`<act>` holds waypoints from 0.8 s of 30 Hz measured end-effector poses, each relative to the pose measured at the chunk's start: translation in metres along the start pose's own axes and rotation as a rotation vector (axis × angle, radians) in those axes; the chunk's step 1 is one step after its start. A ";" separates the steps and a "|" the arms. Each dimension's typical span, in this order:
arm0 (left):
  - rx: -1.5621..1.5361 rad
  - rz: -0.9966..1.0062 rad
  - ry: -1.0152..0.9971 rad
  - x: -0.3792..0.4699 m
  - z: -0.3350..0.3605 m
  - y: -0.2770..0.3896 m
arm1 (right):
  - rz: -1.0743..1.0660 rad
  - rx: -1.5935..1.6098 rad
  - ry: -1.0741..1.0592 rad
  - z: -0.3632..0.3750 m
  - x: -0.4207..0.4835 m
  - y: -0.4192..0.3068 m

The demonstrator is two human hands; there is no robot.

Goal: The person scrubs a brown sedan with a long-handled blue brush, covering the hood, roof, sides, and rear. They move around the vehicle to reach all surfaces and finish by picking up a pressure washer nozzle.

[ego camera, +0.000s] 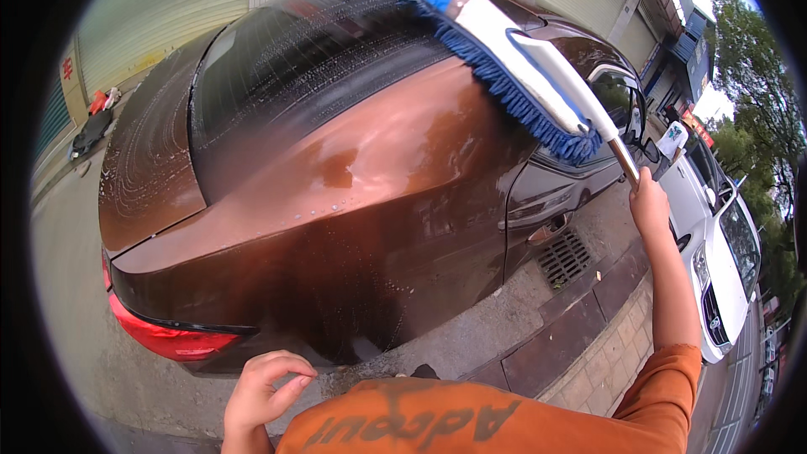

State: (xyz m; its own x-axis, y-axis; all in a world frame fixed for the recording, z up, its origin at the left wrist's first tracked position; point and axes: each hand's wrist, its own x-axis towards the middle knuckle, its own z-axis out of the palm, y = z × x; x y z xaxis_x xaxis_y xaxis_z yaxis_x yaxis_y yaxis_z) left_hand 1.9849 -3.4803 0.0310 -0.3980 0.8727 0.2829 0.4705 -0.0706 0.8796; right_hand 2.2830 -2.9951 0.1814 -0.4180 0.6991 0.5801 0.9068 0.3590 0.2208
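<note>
My right hand grips the metal pole of a car-wash brush, out at the right on a stretched arm. The brush has a white plastic back and a blue microfibre fringe. Its head lies over the rear side of a wet brown car, by the rear window and roof pillar. Beads and streaks of water cover the glass and the trunk lid. Low before my body, my left hand holds nothing, fingers loosely bent and the thumb apart. The red tail light is just beyond it.
A drain grate and a stone kerb run along the car's near side. A white car stands at the right. Rolled shutters line the far side. Dark and orange items lie on the ground at left.
</note>
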 end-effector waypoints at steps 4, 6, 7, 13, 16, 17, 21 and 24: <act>0.046 -0.015 0.001 0.001 0.011 0.022 | 0.078 0.257 0.021 0.066 0.019 0.028; 0.077 0.000 0.054 0.012 0.027 0.032 | 0.180 0.559 -0.197 0.090 0.041 0.020; 0.059 -0.012 0.088 0.019 0.040 0.036 | 0.143 0.703 -0.152 0.102 0.046 0.012; 0.217 0.093 0.166 0.090 0.137 0.048 | -0.009 1.053 -0.207 0.152 -0.003 -0.010; 0.297 0.161 0.109 0.132 0.181 0.054 | -0.128 1.129 -0.339 0.176 -0.073 -0.025; 0.279 0.138 0.080 0.144 0.195 0.054 | -0.156 1.125 -0.408 0.181 -0.100 -0.032; 0.386 0.034 0.301 0.152 0.232 0.048 | -0.499 1.067 -0.558 0.187 -0.178 -0.067; 0.236 -0.319 0.568 0.123 0.220 0.031 | -0.801 0.902 -0.617 0.177 -0.203 -0.100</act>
State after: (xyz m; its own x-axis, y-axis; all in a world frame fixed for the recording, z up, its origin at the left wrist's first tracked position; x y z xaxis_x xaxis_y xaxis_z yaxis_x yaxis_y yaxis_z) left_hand 2.1237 -3.2685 0.0093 -0.8658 0.4408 0.2367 0.3945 0.3106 0.8648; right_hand 2.2676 -3.0631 -0.0972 -0.9821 0.1840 0.0394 0.1538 0.9055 -0.3955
